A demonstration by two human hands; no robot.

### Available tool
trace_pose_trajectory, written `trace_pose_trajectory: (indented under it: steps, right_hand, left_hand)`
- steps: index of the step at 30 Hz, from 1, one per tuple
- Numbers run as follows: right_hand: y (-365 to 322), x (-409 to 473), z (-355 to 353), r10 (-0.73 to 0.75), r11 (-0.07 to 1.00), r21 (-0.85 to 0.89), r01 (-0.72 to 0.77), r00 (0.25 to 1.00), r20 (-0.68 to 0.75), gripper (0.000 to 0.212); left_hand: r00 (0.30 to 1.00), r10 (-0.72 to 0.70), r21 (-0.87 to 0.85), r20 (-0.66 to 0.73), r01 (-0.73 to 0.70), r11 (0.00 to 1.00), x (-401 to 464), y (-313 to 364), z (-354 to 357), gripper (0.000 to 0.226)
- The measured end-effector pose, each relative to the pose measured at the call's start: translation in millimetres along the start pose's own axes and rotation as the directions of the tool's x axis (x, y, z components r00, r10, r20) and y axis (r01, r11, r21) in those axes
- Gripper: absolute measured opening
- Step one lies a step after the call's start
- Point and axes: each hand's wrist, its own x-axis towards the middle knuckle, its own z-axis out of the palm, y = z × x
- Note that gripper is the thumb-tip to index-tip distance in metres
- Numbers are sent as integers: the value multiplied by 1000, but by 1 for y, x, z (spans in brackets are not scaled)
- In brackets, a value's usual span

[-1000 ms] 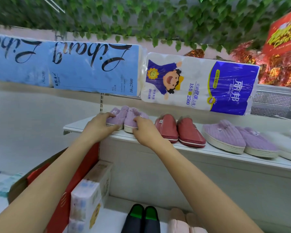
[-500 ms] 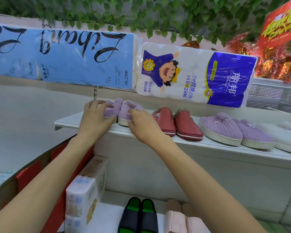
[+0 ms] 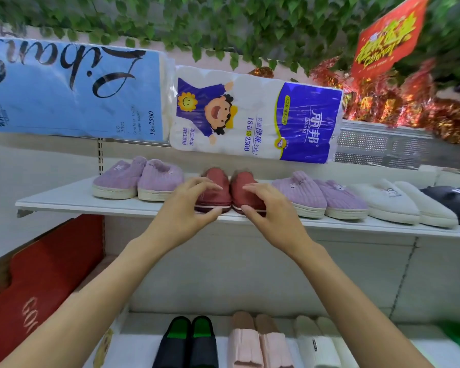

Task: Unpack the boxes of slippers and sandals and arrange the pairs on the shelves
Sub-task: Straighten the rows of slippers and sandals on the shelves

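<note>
Left hand [image 3: 182, 213] and right hand [image 3: 270, 211] are each gripping one slipper of the dark red smooth slipper pair [image 3: 230, 192] — fingers curled over the toes — resting on the white upper shelf [image 3: 72, 200], between two purple knitted pairs.

Both arms are bare from the bottom edge of the view up to the fingertips, with no sleeves or cuffs showing. The left hand [image 3: 182, 211] and the right hand [image 3: 270, 212] wear no gloves, rings, watch or bracelets. The fingernails are short and unpainted.
</note>
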Motion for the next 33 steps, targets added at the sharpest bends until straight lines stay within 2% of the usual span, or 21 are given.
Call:
trace_pose_trajectory:
  steps: [9, 13, 23, 28, 30, 33]
  right_hand:
    - [22, 1, -7, 30, 995, 94, -34, 999, 38, 46]
    - [27, 6, -6, 34, 992, 117, -40, 998, 49, 45]
    - [33, 23, 7, 74, 997, -9, -74, 990, 118, 48]
    - [34, 32, 8, 127, 992, 0, -128, 980, 156, 48]
    - [34, 33, 7, 143, 988, 25, -149, 976, 165, 48]
    - [33, 26, 1, 104, 994, 23, -109, 984, 145, 44]
  left_hand:
    - [995, -40, 25, -94, 42, 999, 5, -4, 14, 35]
    - [992, -82, 25, -92, 84, 996, 10, -7, 16, 40]
    - [980, -188, 96, 69, 181, 979, 35, -20, 18, 52]
    - [967, -227, 84, 119, 218, 972, 43, -22, 17, 54]
    - [968, -229, 84, 102, 221, 972, 41, -20, 18, 53]
    - [986, -168, 107, -13, 168, 980, 33, -10, 23, 46]
